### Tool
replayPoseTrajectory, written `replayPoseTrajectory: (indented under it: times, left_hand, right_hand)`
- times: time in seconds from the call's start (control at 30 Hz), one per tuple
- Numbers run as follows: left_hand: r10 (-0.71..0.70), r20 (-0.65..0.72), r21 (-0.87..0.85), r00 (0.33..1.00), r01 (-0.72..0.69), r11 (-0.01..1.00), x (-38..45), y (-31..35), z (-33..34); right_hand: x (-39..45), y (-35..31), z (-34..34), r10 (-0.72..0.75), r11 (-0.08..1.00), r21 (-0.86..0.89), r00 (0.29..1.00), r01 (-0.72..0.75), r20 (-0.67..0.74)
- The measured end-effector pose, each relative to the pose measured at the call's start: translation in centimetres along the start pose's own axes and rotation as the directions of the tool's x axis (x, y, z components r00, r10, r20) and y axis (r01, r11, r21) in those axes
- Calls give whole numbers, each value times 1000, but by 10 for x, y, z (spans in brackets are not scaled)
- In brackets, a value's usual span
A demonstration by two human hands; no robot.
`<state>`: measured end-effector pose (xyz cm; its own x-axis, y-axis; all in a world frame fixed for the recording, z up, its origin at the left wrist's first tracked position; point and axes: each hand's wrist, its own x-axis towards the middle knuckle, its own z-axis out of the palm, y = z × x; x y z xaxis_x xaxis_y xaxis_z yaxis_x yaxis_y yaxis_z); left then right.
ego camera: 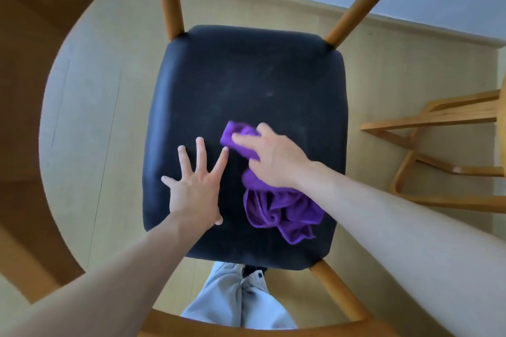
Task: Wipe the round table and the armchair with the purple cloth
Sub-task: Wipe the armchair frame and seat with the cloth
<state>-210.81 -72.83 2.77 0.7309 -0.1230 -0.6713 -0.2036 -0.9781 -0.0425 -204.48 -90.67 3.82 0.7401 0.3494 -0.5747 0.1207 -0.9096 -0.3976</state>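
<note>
I look straight down on the armchair's black padded seat [232,76], framed by its curved wooden armrest rail [24,90]. My right hand [273,156] presses the purple cloth [276,210] onto the seat's right front part, fingers bent over the cloth's far end. The cloth's loose bunched end trails toward me under my wrist. My left hand [195,186] lies flat on the seat with its fingers spread, just left of the cloth and not touching it. The round table is out of view.
Wooden spindles [169,0] join the seat to the rail at the far corners. Another wooden furniture frame [438,145] stands on the pale floor at the right. My legs in light trousers [235,298] are at the seat's near edge.
</note>
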Motion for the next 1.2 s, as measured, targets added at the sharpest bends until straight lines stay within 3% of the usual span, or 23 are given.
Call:
replayPoseTrajectory:
  times: [0.03, 0.07, 0.13, 0.17, 0.2, 0.23, 0.27, 0.3, 0.33, 0.4, 0.47, 0.57, 0.63, 0.67, 0.7, 0.77, 0.83, 0.93, 1.0, 1.07, 1.13, 1.2]
  left_hand:
    - [2, -4, -3, 1000, -2, 1000, -1, 0, 0]
    - [4, -11, -4, 1000, -4, 1000, -1, -1, 0]
    - [6, -14, -11, 1000, -6, 1000, -1, -1, 0]
    - [1, -14, -13, 1000, -1, 1000, -1, 0, 0]
    - [-5, -15, -13, 1000, 5, 1000, 0, 0, 1]
    - [-10, -15, -12, 1000, 10, 1000, 0, 1, 0]
    - [-14, -12, -10, 1000, 14, 1000, 1, 1, 1]
    - [-16, -10, -8, 1000, 16, 1000, 1, 2, 1]
    - [-18, -7, -10, 1000, 18, 1000, 2, 2, 2]
    - [-23, -3, -13, 1000, 23, 1000, 3, 2, 2]
    - [-25, 2, -14, 1000, 25, 1000, 3, 2, 0]
    - [-22, 12, -26, 1000, 22, 999, 0, 1, -2]
    - [-18, 7, -21, 1000, 19, 1000, -1, 0, -3]
    - [-17, 8, -21, 1000, 17, 1000, -1, 0, -3]
    - [-18, 8, -20, 1000, 18, 1000, -1, 0, -3]
    - [-20, 5, -17, 1000, 21, 1000, 1, 1, -2]
    - [-21, 15, -17, 1000, 21, 1000, 2, 2, -1]
    - [-25, 19, -7, 1000, 25, 1000, 1, 1, -2]
    - [-21, 17, -8, 1000, 22, 1000, 1, 1, -3]
    - [-20, 17, -14, 1000, 20, 1000, 1, 1, -4]
    - [-25, 15, -9, 1000, 26, 1000, 1, 3, -4]
    - [-29, 18, -17, 999, 30, 999, 1, 4, -4]
  right_hand:
    - [-3, 5, -9, -84, 994, -62, 992, 90, 94]
    - [-3, 14, -20, -115, 987, -104, 988, 125, 100]
    - [7, 42, -38, -8, 997, -71, 993, 0, -116]
    - [12, 57, -46, 150, 989, 55, 949, -140, -278]
    - [17, 70, -52, 349, 931, 245, 852, -270, -390]
    - [22, 78, -55, 525, 838, 412, 739, -359, -423]
    - [25, 75, -52, 627, 767, 469, 667, -438, -402]
    - [26, 65, -46, 643, 761, 412, 668, -501, -376]
    - [26, 52, -38, 563, 826, 264, 740, -498, -367]
    - [22, 22, -24, 279, 956, -13, 926, -292, -254]
    - [26, 13, -25, 107, 991, -72, 991, -112, -79]
    - [34, 23, -54, 16, 999, -41, 998, -14, 67]
    - [33, 43, -62, 42, 999, 14, 998, -41, -54]
    - [29, 58, -62, 150, 985, 116, 968, -128, -201]
    - [23, 74, -57, 303, 942, 243, 895, -231, -327]
    - [5, 91, -41, 521, 843, 368, 767, -392, -375]
    - [-20, 85, -16, 509, 857, 250, 815, -451, -276]
    - [-64, 58, 6, 280, 959, 51, 959, -277, -47]
    - [-90, 50, 7, 155, 988, -27, 972, -153, 176]
    - [-93, 53, -12, 97, 992, -106, 932, -64, 348]
    - [-78, 63, -32, 95, 992, -109, 951, -66, 295]
    - [-56, 79, -42, 193, 981, 22, 981, -194, 28]
